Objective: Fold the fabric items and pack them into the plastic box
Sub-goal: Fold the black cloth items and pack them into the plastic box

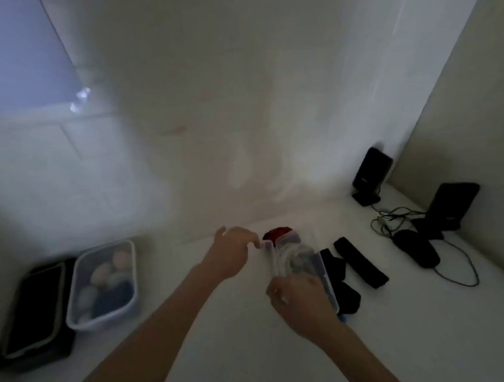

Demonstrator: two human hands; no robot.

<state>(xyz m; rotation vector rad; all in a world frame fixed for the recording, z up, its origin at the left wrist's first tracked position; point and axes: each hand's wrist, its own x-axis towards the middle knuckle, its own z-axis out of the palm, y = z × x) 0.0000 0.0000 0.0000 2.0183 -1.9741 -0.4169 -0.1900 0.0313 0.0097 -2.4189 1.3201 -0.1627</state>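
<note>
A clear plastic box [305, 260] sits on the white table, tilted, with pale and grey fabric inside. My left hand [231, 249] grips its far left rim near a clear lid edge [267, 248]. My right hand [299, 304] holds the near end of the box. A red fabric item [277, 233] lies just behind the box. Black fabric pieces [342, 283] lie to the right of it, and a long black one [362, 262] lies further right. The picture is blurred.
At the left stands a second clear box [104, 285] filled with folded fabrics, beside a black tray [37, 307]. Two black speakers [371, 175] [449, 207], a dark mouse-like object [417, 247] and cables [398, 219] occupy the back right corner by the walls.
</note>
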